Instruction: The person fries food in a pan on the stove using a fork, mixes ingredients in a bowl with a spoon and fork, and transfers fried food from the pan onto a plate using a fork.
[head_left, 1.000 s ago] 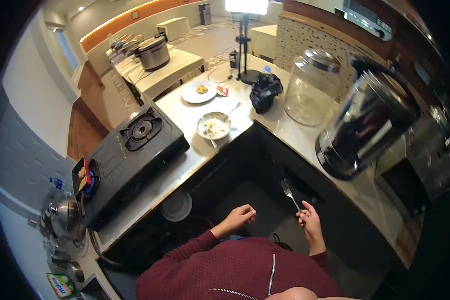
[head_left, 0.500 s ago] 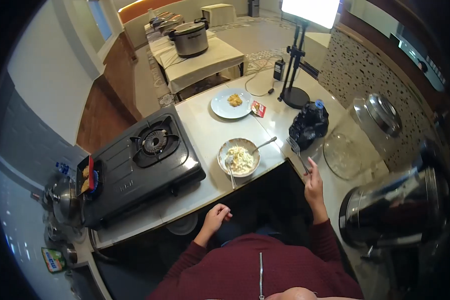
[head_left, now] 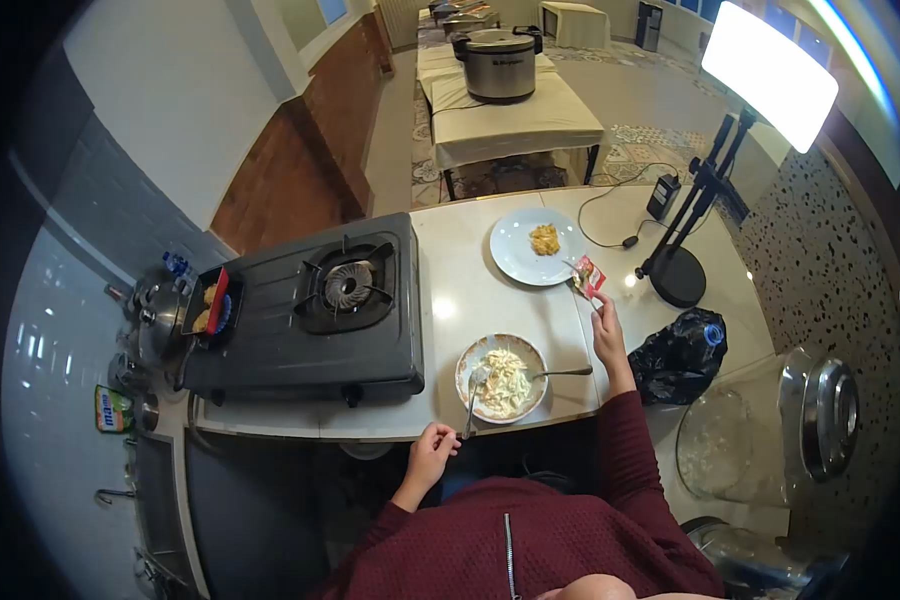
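Your right grip (head_left: 610,336) is narrow, its fingers closed on the fork (head_left: 574,268). The fork's long axis runs forward and slightly left from that grip, tines at the near-right rim of the white plate (head_left: 506,262); whether they touch it, you cannot tell. The food portion (head_left: 545,240) lies beyond the tines, forward-left of the right grip, which is the nearer one. The red packet (head_left: 592,276) sits beside the plate on the bench (head_left: 450,290). Your left grip (head_left: 432,452) is loosely curled near the spoon (head_left: 471,404); contact is unclear
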Tool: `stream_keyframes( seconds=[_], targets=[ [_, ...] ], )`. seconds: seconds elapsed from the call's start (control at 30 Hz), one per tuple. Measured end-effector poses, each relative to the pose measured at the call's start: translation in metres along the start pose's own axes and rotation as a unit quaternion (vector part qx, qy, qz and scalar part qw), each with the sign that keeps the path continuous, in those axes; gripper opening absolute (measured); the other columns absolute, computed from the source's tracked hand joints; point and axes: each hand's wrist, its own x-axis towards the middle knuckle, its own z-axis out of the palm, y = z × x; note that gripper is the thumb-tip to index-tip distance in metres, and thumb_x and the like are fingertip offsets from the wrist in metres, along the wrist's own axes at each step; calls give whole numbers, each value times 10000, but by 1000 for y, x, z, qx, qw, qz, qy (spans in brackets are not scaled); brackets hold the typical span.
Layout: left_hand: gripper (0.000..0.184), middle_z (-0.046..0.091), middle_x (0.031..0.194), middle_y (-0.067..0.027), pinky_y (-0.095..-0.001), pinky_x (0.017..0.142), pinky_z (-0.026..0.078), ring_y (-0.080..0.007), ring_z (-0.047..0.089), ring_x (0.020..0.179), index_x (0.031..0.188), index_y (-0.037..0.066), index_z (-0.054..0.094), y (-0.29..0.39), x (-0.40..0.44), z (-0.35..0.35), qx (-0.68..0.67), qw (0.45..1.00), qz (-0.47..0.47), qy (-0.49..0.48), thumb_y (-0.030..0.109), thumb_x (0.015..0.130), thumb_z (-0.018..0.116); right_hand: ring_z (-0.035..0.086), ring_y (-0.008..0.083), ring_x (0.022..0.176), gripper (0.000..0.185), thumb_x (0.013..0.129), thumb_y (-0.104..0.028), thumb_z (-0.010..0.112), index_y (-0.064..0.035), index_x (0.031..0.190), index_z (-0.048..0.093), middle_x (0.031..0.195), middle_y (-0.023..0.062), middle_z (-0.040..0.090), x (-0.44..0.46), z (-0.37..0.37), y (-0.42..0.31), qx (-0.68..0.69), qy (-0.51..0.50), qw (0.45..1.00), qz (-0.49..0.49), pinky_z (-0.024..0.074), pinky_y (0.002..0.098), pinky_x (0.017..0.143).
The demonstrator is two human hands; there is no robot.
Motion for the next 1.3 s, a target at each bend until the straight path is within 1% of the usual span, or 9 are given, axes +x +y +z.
stream_keyframes(
  seconds=[0.17,0.4,0.5,0.63,0.73,0.83,1.0,1.13,1.3],
  targets=[
    [114,591,789,-71,-240,622,498,-119,596,716,904,-1,526,-5,15,-20,1,1000,-6,12,112,892,511,430,191,657,402,807,-19,481,-55,1205,439,723,70,420,19,20,32,-20,-50,998,7,392,318,657],
    [125,613,786,-62,-255,653,485,-120,605,741,888,-1,546,13,42,-31,96,993,63,-6,122,885,532,515,373,990,494,746,12,505,-59,1227,426,1018,200,546,12,31,26,-103,-77,991,39,413,408,849],
    [88,618,764,-96,-295,630,485,-179,616,681,872,12,572,15,50,-31,193,966,170,-13,91,831,577,544,298,924,493,751,11,510,-55,1233,428,1027,174,546,8,34,34,-148,-71,986,2,420,374,842],
    [196,607,801,-99,-335,660,481,-253,600,732,968,51,574,15,53,-28,268,931,237,-78,99,782,615,530,184,890,403,832,-80,489,-48,1231,447,1010,118,557,-4,29,38,60,-38,984,165,420,313,818],
    [422,583,805,-75,-350,659,477,-248,586,734,1152,113,524,12,59,-23,294,908,266,-133,88,744,628,509,143,927,428,937,-344,392,-41,1232,457,1038,79,567,-19,13,30,309,57,914,256,388,271,856],
    [530,548,775,-61,-353,651,475,-247,572,705,1215,176,504,10,65,-19,345,874,297,-169,63,713,630,509,149,931,522,936,-442,341,-22,1225,456,1043,87,568,-45,3,-22,460,87,836,286,374,268,861],
    [514,525,733,-38,-334,595,474,-216,553,643,1159,222,577,1,71,-13,334,866,329,-176,27,687,631,488,88,819,567,919,-500,361,-27,1213,470,891,25,547,-95,15,-35,430,83,849,295,365,218,719],
    [412,549,738,-29,-319,586,474,-214,562,637,1075,177,641,4,70,-14,347,846,385,-126,25,692,648,431,39,651,343,941,-326,437,-44,1098,556,736,-39,493,-110,29,-39,333,30,890,309,334,174,572],
    [314,589,767,-62,-302,578,465,-220,577,661,1023,92,656,23,90,-10,287,849,444,-6,37,714,673,555,140,648,265,958,-203,390,-2,922,560,714,68,582,-94,43,-84,86,1,993,79,433,266,588]
  ],
)
